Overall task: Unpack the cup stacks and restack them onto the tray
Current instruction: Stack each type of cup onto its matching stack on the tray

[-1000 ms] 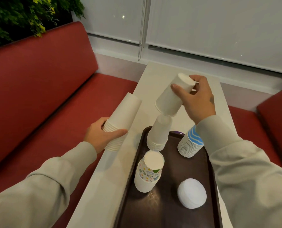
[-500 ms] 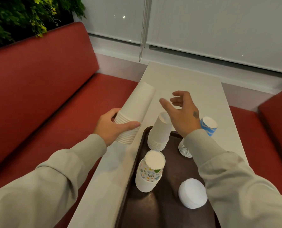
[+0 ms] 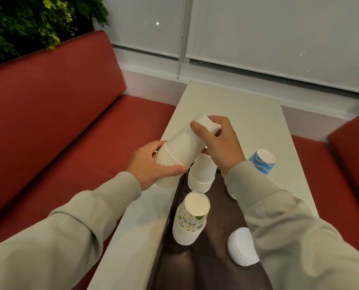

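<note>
My left hand (image 3: 153, 166) grips the rim end of a tilted stack of plain white paper cups (image 3: 182, 147) above the table's left edge. My right hand (image 3: 218, 143) pinches the top cup at the stack's upper end. On the dark brown tray (image 3: 205, 258) stand upside-down stacks: a plain white stack (image 3: 202, 174) just under my hands, a stack topped by a patterned cup (image 3: 192, 218), a low white stack (image 3: 241, 245), and a blue-and-white wavy stack (image 3: 262, 161) partly hidden behind my right sleeve.
The narrow white table (image 3: 237, 109) runs toward a window with lowered blinds. Red bench seats (image 3: 69, 126) flank it on both sides. A green plant (image 3: 28, 19) hangs over the left backrest.
My right hand let go of a single cup over the white tray stack, then moved left and closed on the top of the held stack. My left hand brought the stack right.
</note>
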Demonstrator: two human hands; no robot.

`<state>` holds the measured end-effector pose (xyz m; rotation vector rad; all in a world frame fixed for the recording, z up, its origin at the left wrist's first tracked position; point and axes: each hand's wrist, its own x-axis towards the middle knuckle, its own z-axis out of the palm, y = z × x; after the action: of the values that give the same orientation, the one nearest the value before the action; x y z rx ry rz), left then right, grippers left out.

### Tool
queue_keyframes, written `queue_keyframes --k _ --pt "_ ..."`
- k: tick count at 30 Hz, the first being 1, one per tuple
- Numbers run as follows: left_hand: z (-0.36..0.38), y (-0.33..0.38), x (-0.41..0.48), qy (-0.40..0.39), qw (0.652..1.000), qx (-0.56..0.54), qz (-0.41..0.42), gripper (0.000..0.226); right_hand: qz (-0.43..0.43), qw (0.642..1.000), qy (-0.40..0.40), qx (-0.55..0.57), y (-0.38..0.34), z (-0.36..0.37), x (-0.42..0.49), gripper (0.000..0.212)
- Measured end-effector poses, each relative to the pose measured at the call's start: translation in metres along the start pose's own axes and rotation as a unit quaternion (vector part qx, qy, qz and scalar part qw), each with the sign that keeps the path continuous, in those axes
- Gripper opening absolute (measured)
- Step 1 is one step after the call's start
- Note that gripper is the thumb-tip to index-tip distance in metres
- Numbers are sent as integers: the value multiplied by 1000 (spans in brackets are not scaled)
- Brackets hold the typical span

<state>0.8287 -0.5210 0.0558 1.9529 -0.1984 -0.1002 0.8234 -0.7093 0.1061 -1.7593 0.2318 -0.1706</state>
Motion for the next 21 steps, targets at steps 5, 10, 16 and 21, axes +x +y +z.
queue_keyframes --k 5,10,16,21 --pt "0 3 0 -2 1000 -3 0 84 -2 1000 9 5 -5 -1 0 54" --pt "1 0 -2 3 1000 -12 -8 80 1 1000 16 4 -5 -1 -1 60" --pt "0 -10 -7 -3 1000 -15 -16 85 1 999 40 17 -2 2 1 54" --pt "-9 -38 -10 19 998 7 -62 86 -25 993 95 67 -15 -23 16 57"
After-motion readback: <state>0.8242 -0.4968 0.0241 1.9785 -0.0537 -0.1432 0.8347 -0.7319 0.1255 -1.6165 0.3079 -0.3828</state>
